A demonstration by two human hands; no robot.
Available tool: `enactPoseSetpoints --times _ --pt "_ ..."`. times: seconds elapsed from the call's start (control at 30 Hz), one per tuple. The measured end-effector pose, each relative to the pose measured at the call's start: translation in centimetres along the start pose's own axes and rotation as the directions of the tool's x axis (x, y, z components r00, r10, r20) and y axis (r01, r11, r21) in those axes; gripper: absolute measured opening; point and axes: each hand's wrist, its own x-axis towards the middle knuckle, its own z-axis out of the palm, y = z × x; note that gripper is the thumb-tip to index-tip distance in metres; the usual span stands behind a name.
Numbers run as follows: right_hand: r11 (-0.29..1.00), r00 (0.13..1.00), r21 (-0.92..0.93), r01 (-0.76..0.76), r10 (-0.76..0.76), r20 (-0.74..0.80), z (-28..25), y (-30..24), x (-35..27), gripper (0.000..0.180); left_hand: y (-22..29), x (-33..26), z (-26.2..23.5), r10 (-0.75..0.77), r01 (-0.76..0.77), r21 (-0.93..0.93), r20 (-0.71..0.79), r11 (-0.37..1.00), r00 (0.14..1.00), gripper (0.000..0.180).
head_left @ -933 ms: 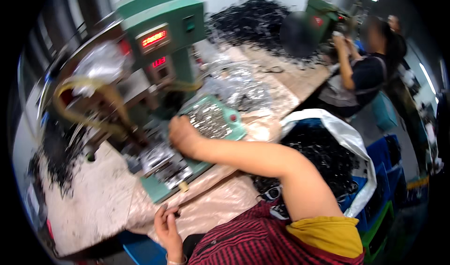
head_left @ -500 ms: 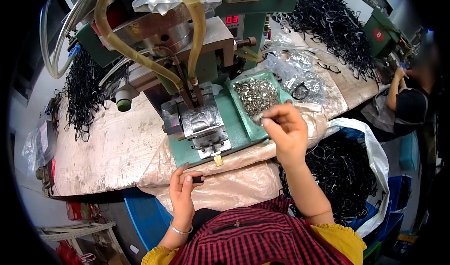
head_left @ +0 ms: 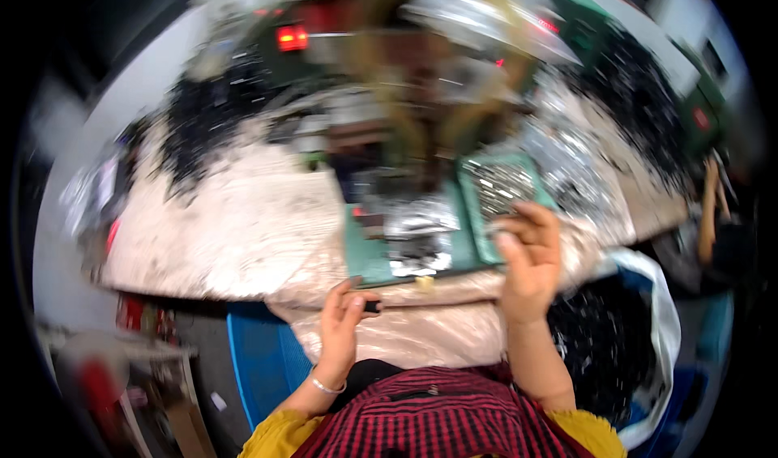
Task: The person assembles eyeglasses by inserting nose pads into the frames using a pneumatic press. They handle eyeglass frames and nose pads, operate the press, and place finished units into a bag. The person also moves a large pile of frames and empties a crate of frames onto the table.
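A small black piece (head_left: 372, 306) is pinched in my left hand (head_left: 340, 322), near the table's front edge; its kind is unclear. My right hand (head_left: 531, 259) is over the near right part of a shallow green tray (head_left: 486, 251), thumb and fingers curled into a pinch. Whatever lies between those fingertips is blurred. Many tiny shiny metal parts (head_left: 498, 187) fill the tray. Left of it is a metal fixture (head_left: 420, 231) on the green base (head_left: 369, 255) of a bench machine. The machine's upper part, with its yellowish hose (head_left: 466, 138), is badly smeared by motion.
Heaps of black eyeglass frames lie at the far left (head_left: 215, 102) and far right (head_left: 640, 93). A white-rimmed sack (head_left: 668, 328) of black frames stands right of me. Clear plastic bags (head_left: 567, 158) lie beyond the tray. Another person's arm (head_left: 709, 215) shows at far right.
The whole view has swung, so the machine and tray appear farther right and blurred. My right hand has drawn slightly toward the tray's near edge. My left hand still pinches the black piece.
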Motion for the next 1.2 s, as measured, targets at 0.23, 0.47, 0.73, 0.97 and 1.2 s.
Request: enactPoseSetpoints --times 0.23,0.47,0.73,0.97,1.2 --pt "0.905 0.973 -0.420 -0.067 -0.034 -0.229 -8.1 6.7 3.6 0.020 7.2 12.5 -18.4 0.584 -0.337 0.607 -0.267 0.720 0.766 0.028" --pt "0.378 0.878 -0.906 -0.189 -0.348 -0.328 -7.8 10.0 3.6 0.036 22.1 31.9 -43.3 0.803 0.014 0.962 -0.237 0.273 0.546 0.059" --pt "0.268 0.821 -0.917 -0.294 -0.421 -0.386 -4.2 10.0 4.1 0.033 27.9 55.9 -50.8 0.439 -0.059 0.722 -0.351 0.689 0.827 0.097" --pt "0.293 0.778 -0.868 -0.400 -0.392 -0.491 -4.9 10.7 2.9 0.031 26.2 57.4 -43.7 0.285 -0.176 0.652 -0.064 0.737 0.956 0.114" --pt "0.455 0.776 -0.834 -0.313 -0.384 -0.501 -9.0 10.5 2.7 0.029 18.0 53.1 -38.0 0.470 -0.146 0.650 -0.358 0.746 0.807 0.089"
